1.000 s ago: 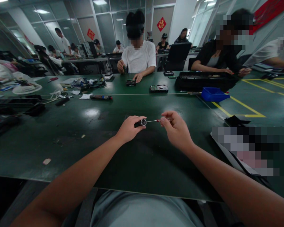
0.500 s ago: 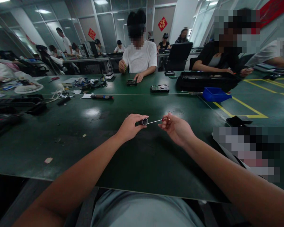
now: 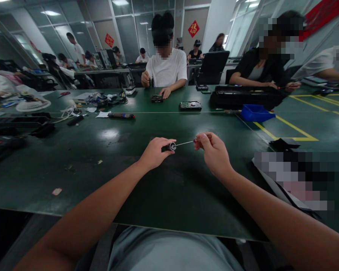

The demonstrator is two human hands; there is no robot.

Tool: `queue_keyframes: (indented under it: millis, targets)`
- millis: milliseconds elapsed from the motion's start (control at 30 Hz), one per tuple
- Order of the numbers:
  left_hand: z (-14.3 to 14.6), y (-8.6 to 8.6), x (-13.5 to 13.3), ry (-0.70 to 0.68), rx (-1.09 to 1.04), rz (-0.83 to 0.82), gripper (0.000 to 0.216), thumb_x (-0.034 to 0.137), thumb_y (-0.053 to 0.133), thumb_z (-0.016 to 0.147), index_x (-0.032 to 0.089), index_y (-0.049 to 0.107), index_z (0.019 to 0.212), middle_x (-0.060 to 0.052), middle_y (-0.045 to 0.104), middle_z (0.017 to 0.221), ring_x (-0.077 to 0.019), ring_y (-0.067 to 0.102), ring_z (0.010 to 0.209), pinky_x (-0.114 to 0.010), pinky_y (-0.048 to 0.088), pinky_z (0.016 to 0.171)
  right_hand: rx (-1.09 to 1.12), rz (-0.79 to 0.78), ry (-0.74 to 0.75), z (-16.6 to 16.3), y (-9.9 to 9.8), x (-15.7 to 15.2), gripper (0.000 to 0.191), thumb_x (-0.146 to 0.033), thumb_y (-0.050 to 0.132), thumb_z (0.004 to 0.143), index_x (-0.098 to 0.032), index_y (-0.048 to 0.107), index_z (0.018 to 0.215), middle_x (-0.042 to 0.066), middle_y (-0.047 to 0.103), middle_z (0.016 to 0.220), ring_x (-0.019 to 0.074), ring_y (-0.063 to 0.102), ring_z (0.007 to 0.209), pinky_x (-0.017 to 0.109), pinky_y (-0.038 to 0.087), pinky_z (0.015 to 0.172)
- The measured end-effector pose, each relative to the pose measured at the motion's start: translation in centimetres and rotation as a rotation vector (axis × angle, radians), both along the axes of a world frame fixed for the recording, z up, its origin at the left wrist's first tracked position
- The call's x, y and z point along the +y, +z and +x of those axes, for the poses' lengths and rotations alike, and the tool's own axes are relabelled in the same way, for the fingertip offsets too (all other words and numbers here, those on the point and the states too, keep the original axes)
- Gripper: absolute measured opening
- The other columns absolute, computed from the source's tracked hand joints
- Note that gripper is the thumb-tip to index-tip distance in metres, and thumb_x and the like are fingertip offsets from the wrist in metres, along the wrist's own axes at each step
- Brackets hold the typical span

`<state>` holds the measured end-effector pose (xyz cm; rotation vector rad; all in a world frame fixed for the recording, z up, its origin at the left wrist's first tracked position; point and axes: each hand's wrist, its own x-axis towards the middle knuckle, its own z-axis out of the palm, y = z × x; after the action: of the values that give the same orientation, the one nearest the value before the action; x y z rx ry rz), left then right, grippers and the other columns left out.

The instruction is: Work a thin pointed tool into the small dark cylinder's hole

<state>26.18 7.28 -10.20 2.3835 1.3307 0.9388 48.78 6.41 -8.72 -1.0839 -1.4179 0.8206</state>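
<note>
My left hand pinches a small dark cylinder between thumb and fingers; its round, silvery-rimmed end faces right. In my right hand is a screwdriver with a thin metal shaft and a red part at the handle, most of which my fingers hide. The shaft's tip reaches the cylinder's open end; whether it touches something inside is too small to tell. Both hands are held above the green table.
Across the table a person in a white shirt handles a small device. A hard drive, a blue bin and a long black case lie farther off. At left are a dark pen-shaped tool, cables and a white round grille.
My right hand has turned around the screwdriver, its back and thumb now rolled upward. My left hand and the cylinder stay nearly in place.
</note>
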Motion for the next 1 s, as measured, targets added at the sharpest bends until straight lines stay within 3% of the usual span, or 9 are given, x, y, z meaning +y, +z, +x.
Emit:
queue_keyframes:
  millis: [167,500,800,1000]
  targets:
    - [0.08,-0.05,0.05,0.012,0.028,-0.024,0.040,0.025,0.072,0.086,0.027,0.066,0.125,-0.004,0.070,0.119,-0.0233,0.060,0.111,-0.042,0.044,0.100,-0.230,0.102,-0.014,-0.01,0.82,-0.83,0.023,-0.040,0.047,0.098,-0.021,0.060,0.093,0.003,0.067,0.075,0.0175,0.063,0.069,0.034,0.049,0.068]
    - [-0.02,-0.43,0.23,0.034,0.090,-0.058,0.038,0.023,0.074,0.084,0.026,0.069,0.122,-0.004,0.070,0.116,-0.0253,0.060,0.107,-0.046,0.045,0.098,-0.435,0.119,-0.018,0.05,0.64,-0.76,0.024,-0.040,0.046,0.098,-0.021,0.059,0.093,0.004,0.068,0.075,0.0207,0.065,0.071,0.036,0.045,0.067]
    - [0.28,-0.01,-0.01,0.129,-0.260,-0.169,0.036,0.020,0.070,0.085,0.022,0.063,0.120,-0.006,0.068,0.119,-0.0235,0.063,0.109,-0.041,0.050,0.099,-0.432,0.088,-0.015,0.19,0.61,-0.72,0.025,-0.041,0.046,0.098,-0.021,0.060,0.095,0.005,0.068,0.077,0.0214,0.065,0.072,0.036,0.046,0.067]
    - [0.22,0.22,-0.07,0.202,-0.337,-0.206,0.037,0.028,0.057,0.094,0.023,0.052,0.130,-0.008,0.064,0.121,-0.0221,0.062,0.107,-0.041,0.049,0.098,-0.425,0.077,-0.008,0.21,0.54,-0.71,0.025,-0.040,0.046,0.099,-0.021,0.061,0.094,0.005,0.069,0.078,0.0214,0.066,0.074,0.035,0.046,0.069]
